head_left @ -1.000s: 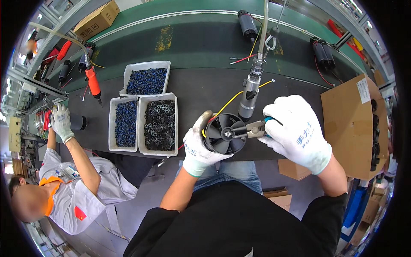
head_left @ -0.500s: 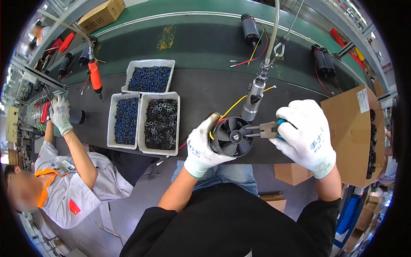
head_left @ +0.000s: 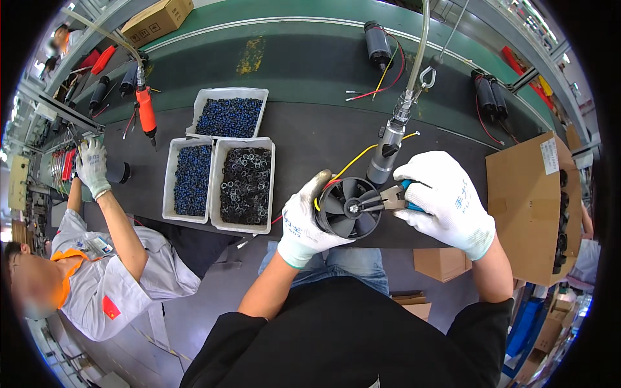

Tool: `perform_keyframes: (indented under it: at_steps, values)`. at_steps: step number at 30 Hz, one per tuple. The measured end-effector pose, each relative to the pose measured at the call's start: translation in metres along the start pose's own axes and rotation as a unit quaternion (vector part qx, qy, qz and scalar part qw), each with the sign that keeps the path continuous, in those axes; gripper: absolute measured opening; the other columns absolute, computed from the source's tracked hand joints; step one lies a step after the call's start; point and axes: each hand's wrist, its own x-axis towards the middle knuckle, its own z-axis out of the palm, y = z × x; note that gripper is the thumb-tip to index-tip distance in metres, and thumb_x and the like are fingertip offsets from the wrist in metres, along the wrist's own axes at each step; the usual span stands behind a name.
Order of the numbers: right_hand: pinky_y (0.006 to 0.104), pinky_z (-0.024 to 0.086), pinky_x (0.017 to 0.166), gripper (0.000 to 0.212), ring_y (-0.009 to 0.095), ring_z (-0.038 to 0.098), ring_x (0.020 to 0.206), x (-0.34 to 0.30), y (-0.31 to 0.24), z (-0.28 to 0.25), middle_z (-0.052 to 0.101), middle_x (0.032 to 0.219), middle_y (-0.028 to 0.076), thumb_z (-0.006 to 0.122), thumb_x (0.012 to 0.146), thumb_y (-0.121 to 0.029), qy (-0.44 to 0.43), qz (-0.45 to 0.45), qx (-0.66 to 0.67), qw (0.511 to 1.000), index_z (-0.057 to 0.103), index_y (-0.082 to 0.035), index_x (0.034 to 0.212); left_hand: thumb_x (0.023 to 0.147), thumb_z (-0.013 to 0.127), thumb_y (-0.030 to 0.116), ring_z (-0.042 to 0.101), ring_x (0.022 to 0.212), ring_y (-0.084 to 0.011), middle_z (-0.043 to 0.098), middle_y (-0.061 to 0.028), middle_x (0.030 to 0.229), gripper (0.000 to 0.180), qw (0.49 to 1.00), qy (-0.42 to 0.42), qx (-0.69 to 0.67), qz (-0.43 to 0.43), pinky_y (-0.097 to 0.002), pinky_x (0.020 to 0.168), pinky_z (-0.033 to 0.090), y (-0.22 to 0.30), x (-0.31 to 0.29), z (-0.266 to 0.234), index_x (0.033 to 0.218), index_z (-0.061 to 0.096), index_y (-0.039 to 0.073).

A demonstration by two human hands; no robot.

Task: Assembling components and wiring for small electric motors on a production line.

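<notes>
My left hand (head_left: 309, 223), in a white glove, grips the side of a round black fan unit (head_left: 336, 225), its blades facing up. A yellow wire (head_left: 354, 158) and a red wire come out beside my thumb. My gloved right hand (head_left: 446, 200) is closed round the blue handles of a pair of pliers (head_left: 391, 197). The plier tips meet the hub at the middle of the fan; whether they pinch a small part there is too fine to make out. Just behind the fan hangs a silver air tool (head_left: 386, 152), which neither hand holds.
Left of my hands stand white bins of small blue-black parts (head_left: 228, 118) and dark rings (head_left: 246, 187). A red-orange power screwdriver (head_left: 146, 113) hangs farther left, near a co-worker's gloved hand (head_left: 92, 167). Black motors (head_left: 378, 45) lie on the green conveyor. A cardboard box (head_left: 527, 207) stands at right.
My right hand has moved left with the pliers, bringing their tips from the fan's right edge to its central hub. My left hand keeps its hold on the fan.
</notes>
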Motion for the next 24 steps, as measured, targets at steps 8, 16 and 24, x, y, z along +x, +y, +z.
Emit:
perform_keyframes:
  at_steps: [8, 16, 24]
  values:
    - [0.0464, 0.050, 0.099, 0.034, 0.035, 0.063, 0.113, 0.002, 0.001, 0.007, 0.067, 0.121, 0.011, 0.086, 0.073, -0.023, 0.018, -0.005, 0.025, 1.000, 0.066, -0.007, 0.095, 0.064, 0.100, 0.027, 0.077, 0.101, -0.0304, 0.072, -0.0205, 0.117, 0.104, 1.000, -0.013, -0.009, -0.017, -0.0398, 0.091, 0.062, 0.001, 0.000, -0.005, 0.143, 0.042, -0.008]
    - [0.0478, 0.053, 0.092, 0.042, 0.038, 0.065, 0.105, 0.006, -0.006, 0.006, 0.070, 0.116, 0.014, 0.091, 0.058, -0.015, 0.035, 0.006, 0.011, 0.999, 0.060, -0.004, 0.084, 0.064, 0.099, 0.028, 0.076, 0.104, -0.0312, 0.072, -0.0211, 0.119, 0.104, 0.999, -0.008, -0.029, -0.030, -0.0406, 0.094, 0.061, 0.004, 0.002, -0.005, 0.143, 0.043, -0.008]
    - [0.0482, 0.050, 0.100, 0.032, 0.036, 0.062, 0.112, 0.005, -0.011, -0.006, 0.065, 0.118, 0.012, 0.085, 0.078, -0.024, -0.019, 0.001, -0.060, 0.998, 0.064, -0.008, 0.097, 0.064, 0.100, 0.027, 0.076, 0.106, -0.0318, 0.072, -0.0224, 0.120, 0.104, 0.998, -0.021, -0.038, -0.038, -0.0419, 0.096, 0.061, 0.005, -0.001, -0.005, 0.144, 0.043, -0.008]
